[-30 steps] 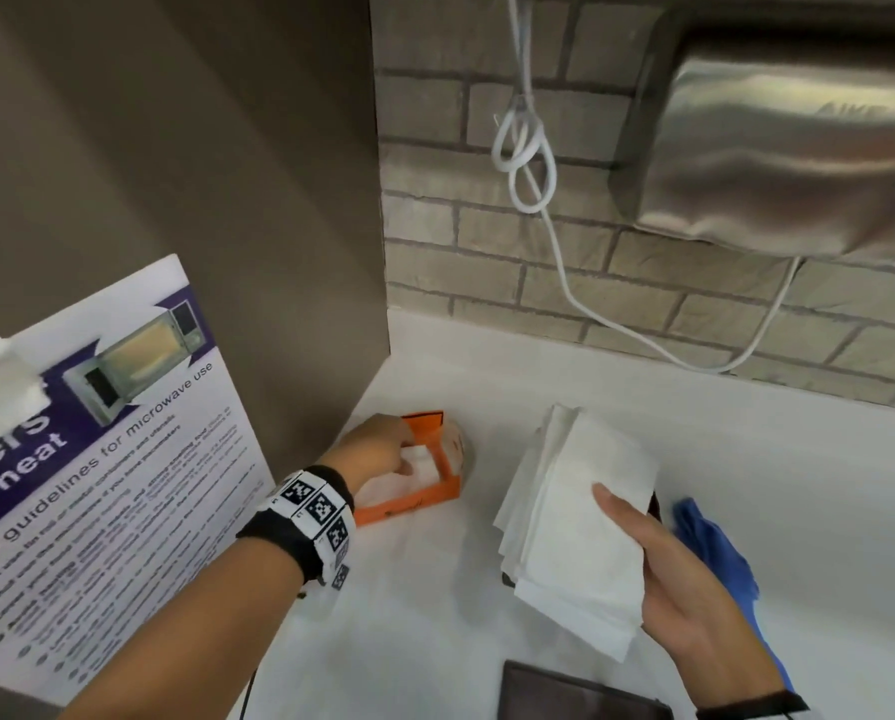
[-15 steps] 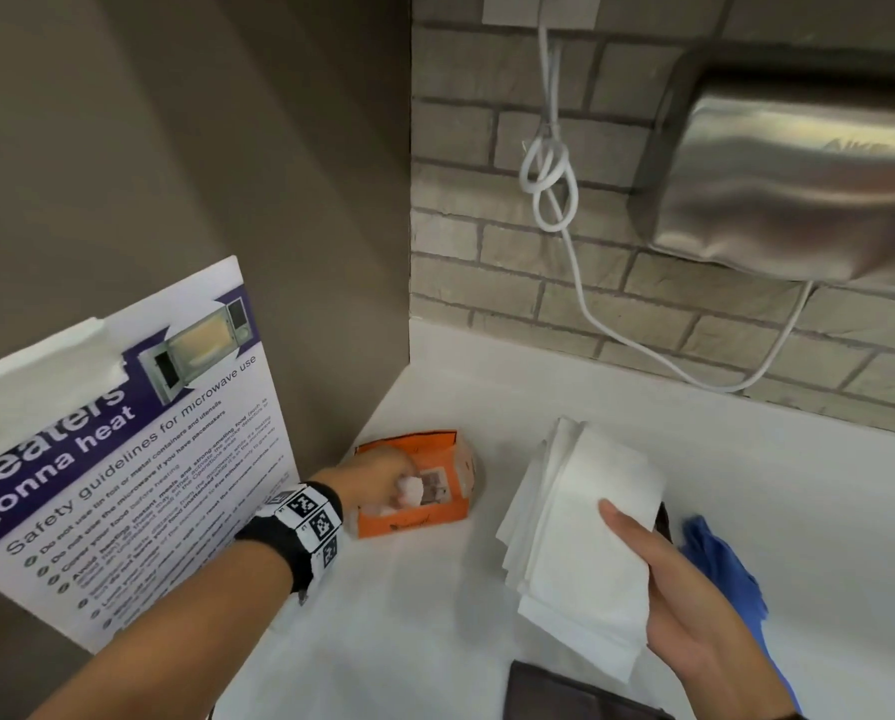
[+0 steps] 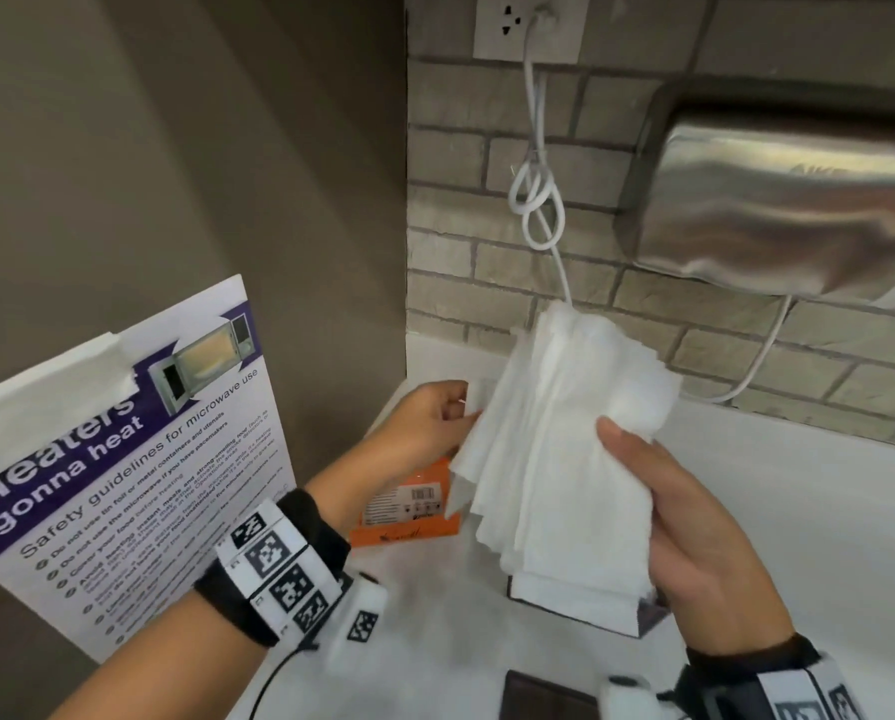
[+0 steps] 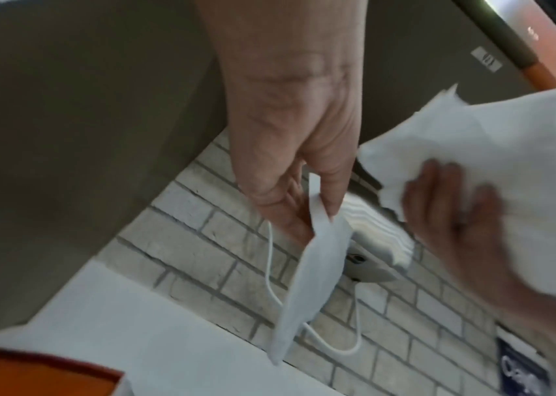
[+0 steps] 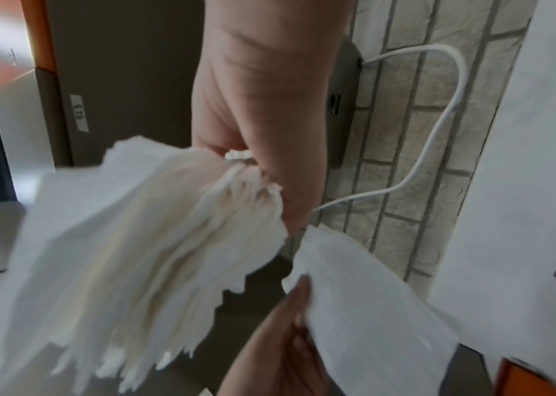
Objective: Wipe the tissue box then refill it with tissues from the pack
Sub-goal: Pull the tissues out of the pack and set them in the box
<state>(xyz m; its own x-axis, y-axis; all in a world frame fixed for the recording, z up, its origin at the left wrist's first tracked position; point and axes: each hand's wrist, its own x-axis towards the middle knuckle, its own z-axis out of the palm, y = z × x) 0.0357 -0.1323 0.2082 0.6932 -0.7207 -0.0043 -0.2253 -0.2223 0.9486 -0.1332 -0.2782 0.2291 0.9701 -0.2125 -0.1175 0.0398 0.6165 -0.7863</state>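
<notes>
Head view shows the right hand (image 3: 695, 532) gripping a thick stack of white tissues (image 3: 565, 449), raised above the white bench (image 3: 798, 537); the left hand (image 3: 424, 423) pinches a separate thin tissue (image 4: 307, 289) between thumb and fingers, seen clearly from the left wrist; an orange tissue pack (image 3: 409, 511) lies on the bench below the left hand, its contents hidden; a dark tissue box (image 3: 580, 605) sits under the stack, with white tissue showing at its open top; a microwave safety poster (image 3: 123, 459) leans at the left.
</notes>
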